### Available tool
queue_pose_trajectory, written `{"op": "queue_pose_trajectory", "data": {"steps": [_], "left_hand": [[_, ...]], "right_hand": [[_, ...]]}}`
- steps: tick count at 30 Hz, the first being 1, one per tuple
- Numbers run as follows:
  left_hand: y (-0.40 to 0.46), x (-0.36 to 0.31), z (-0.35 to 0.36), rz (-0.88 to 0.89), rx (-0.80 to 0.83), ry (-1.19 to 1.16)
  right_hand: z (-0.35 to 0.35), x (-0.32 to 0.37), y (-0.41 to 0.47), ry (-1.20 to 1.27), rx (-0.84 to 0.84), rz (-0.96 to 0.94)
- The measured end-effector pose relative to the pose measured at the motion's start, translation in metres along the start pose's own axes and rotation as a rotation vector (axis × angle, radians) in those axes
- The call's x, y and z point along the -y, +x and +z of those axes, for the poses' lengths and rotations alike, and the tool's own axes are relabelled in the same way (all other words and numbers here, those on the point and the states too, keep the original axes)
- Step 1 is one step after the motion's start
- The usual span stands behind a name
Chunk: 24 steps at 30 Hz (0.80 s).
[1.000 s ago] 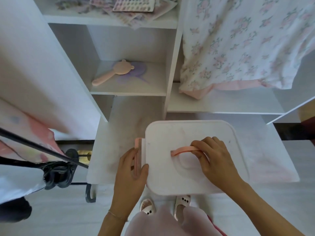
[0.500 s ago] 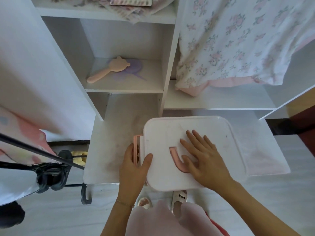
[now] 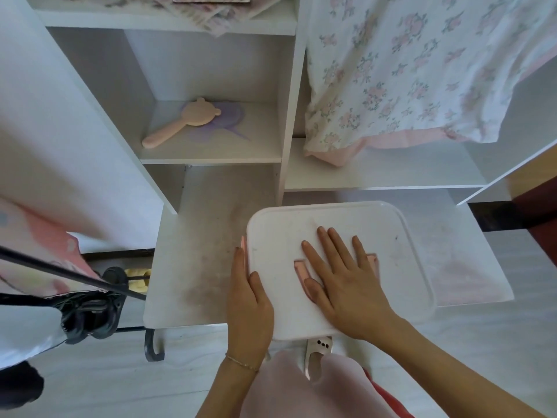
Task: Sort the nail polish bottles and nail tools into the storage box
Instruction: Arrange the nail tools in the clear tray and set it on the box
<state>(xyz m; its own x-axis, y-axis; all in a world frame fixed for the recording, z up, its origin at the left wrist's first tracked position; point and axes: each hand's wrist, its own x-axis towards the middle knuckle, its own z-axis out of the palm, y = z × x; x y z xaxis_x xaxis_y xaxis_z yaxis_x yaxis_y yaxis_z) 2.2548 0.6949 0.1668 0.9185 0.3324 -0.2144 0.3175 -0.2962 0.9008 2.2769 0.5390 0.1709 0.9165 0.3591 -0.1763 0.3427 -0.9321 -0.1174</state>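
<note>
A white storage box [image 3: 401, 236] with its lid on sits on the low white shelf [image 3: 196, 251] in front of me. The lid's pink handle [image 3: 300, 267] lies folded flat. My right hand [image 3: 340, 276] presses flat on the lid over that handle, fingers straight. Along the box's left side rests my left hand [image 3: 247, 300], fingers straight against the pink side latch [image 3: 243, 245], thumb on the lid's edge. No nail polish bottles or nail tools show; the box's inside is hidden.
A pink bear-shaped hand mirror [image 3: 180, 122] lies on a shelf above left. A floral cloth [image 3: 407, 73] hangs at the upper right. A black stand [image 3: 90, 306] is on the floor at left. My feet in white slippers [image 3: 319, 348] are below the box.
My right hand let go of the raised pink handle, which folded down, and now lies flat over it. The left hand stayed at the side latch.
</note>
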Motion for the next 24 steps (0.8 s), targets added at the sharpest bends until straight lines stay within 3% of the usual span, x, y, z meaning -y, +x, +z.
{"op": "queue_pose_trajectory", "data": {"steps": [3, 6, 9, 11, 16, 20, 24], "left_hand": [[0.003, 0.001, -0.006, 0.023, -0.005, 0.046], [0.009, -0.002, -0.014, 0.071, -0.117, 0.101], [0.011, -0.016, -0.011, 0.196, -0.187, 0.168], [0.013, -0.03, 0.001, 0.325, -0.153, 0.256], [0.018, -0.061, 0.053, 0.558, 0.016, 0.389], [0.019, -0.065, 0.096, 0.583, 0.217, 0.663], [0.021, -0.055, 0.118, 0.604, 0.254, 0.966]], "right_hand": [[-0.002, 0.001, 0.001, 0.038, -0.047, -0.005], [-0.007, 0.001, -0.001, 0.168, -0.183, -0.037], [-0.01, -0.003, -0.005, 0.555, -0.31, 0.064], [-0.012, -0.011, -0.009, 0.731, -0.392, 0.173], [-0.015, -0.055, -0.021, 0.597, -0.594, 0.305], [-0.008, -0.093, -0.03, 0.731, -0.503, 0.609], [-0.001, -0.121, -0.029, 1.208, -0.351, 0.945]]}}
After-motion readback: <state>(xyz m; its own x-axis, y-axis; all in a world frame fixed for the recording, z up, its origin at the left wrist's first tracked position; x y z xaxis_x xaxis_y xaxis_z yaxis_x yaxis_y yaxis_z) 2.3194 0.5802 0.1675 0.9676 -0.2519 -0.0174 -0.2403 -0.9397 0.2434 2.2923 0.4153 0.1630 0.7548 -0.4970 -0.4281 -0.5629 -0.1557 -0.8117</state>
